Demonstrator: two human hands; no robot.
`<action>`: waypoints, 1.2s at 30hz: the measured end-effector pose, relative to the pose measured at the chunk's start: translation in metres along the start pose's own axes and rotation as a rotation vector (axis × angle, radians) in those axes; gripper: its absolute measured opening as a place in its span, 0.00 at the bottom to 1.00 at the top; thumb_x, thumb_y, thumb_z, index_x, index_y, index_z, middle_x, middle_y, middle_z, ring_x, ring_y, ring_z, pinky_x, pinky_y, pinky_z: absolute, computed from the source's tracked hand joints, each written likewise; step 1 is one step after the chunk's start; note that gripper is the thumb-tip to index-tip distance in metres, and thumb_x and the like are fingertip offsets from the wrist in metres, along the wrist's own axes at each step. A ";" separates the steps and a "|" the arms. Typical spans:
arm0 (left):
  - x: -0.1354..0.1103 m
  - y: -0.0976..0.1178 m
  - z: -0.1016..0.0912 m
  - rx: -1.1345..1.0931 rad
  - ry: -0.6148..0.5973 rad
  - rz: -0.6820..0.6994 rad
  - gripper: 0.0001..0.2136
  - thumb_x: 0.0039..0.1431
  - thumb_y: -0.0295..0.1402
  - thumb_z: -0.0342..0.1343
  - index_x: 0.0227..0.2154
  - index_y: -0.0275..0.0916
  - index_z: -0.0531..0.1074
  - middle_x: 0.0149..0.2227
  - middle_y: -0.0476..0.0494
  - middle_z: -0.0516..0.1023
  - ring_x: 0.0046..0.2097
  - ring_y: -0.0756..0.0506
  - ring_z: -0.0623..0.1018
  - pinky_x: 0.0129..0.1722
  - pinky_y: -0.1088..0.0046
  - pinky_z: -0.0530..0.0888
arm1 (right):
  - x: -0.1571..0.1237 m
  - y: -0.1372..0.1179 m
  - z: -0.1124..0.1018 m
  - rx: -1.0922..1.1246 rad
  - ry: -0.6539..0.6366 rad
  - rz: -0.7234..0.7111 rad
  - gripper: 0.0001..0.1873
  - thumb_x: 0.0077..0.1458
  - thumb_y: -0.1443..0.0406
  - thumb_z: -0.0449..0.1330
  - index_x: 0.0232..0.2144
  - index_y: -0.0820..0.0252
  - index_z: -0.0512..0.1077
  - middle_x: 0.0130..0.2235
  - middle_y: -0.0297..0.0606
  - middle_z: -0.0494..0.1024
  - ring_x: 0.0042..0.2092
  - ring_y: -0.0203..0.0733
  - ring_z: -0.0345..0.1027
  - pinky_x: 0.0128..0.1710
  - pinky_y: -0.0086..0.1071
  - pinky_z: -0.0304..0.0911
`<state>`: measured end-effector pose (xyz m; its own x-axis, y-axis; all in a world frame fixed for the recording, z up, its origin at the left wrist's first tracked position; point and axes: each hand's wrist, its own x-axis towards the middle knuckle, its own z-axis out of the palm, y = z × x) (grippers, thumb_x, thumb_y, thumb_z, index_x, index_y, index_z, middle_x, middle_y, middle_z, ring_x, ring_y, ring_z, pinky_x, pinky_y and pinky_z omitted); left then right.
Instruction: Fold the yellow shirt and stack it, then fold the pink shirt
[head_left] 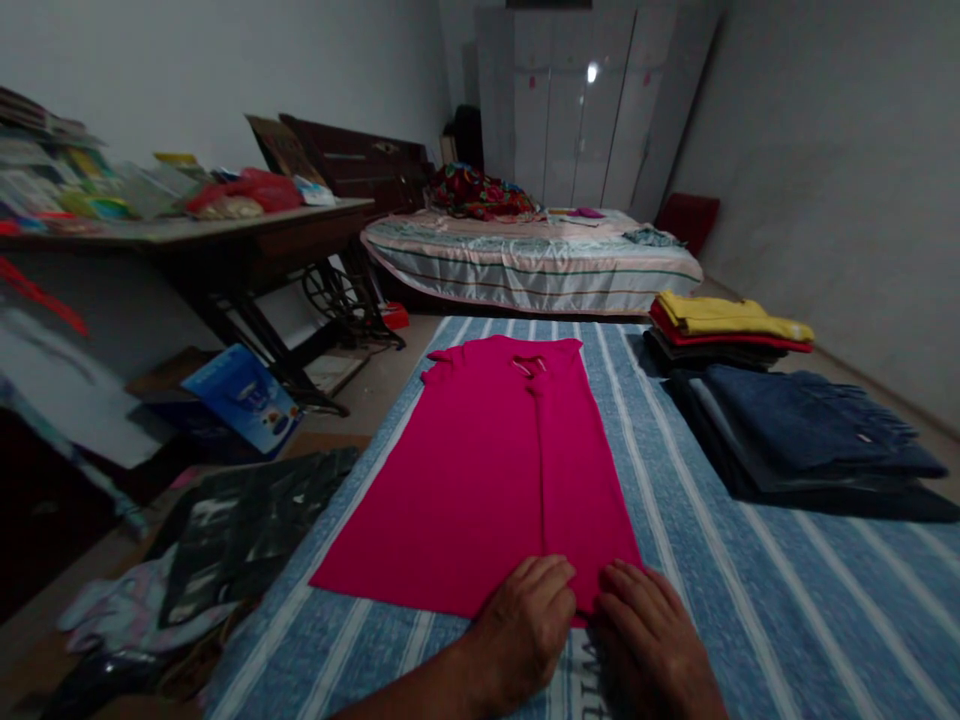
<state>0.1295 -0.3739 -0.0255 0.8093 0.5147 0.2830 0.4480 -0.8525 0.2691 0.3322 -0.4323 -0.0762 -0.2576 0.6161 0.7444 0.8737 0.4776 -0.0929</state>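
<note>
A bright pink shirt (472, 470) lies spread on a blue striped bed cover (637, 440), its hem toward me. Its right side is folded inward, making a long edge down from the neck opening. At the hem near that folded edge, my left hand (529, 620) is closed on the cloth with bent fingers. My right hand (652, 635) grips the folded part at the lower right corner, fingers curled over it. Both thumbs are hidden. On the far left of the shirt, a sleeve lies bunched.
On the right lie folded dark jeans (817, 420) and a stack topped by a yellow garment (727, 315). To the left stand a cluttered sewing machine table (300, 222) and a blue box (244, 400). Another bed (525, 265) is at the back, before a wardrobe (577, 130).
</note>
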 end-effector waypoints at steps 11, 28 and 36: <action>-0.007 0.000 -0.001 -0.035 0.053 0.016 0.10 0.61 0.24 0.45 0.39 0.35 0.71 0.44 0.39 0.77 0.50 0.43 0.75 0.54 0.64 0.72 | 0.008 -0.024 0.019 0.022 0.019 0.059 0.11 0.61 0.68 0.49 0.39 0.58 0.71 0.42 0.44 0.79 0.47 0.47 0.72 0.45 0.42 0.69; -0.007 -0.004 -0.005 -0.139 0.087 -0.021 0.10 0.63 0.25 0.44 0.36 0.37 0.70 0.40 0.40 0.76 0.46 0.46 0.75 0.52 0.65 0.73 | 0.017 -0.030 0.025 -0.002 0.015 0.042 0.12 0.59 0.70 0.49 0.39 0.56 0.71 0.41 0.43 0.78 0.46 0.45 0.71 0.45 0.40 0.66; 0.006 -0.026 -0.016 -0.312 0.097 -0.068 0.10 0.64 0.27 0.45 0.31 0.36 0.71 0.37 0.42 0.77 0.41 0.48 0.75 0.44 0.74 0.72 | 0.021 -0.039 0.031 -0.018 -0.029 0.106 0.12 0.60 0.70 0.47 0.37 0.57 0.70 0.41 0.43 0.77 0.46 0.47 0.71 0.44 0.41 0.67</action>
<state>0.1164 -0.3473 -0.0159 0.7350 0.5883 0.3372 0.3494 -0.7548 0.5551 0.2799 -0.4187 -0.0775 -0.1749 0.6803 0.7118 0.9037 0.3978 -0.1582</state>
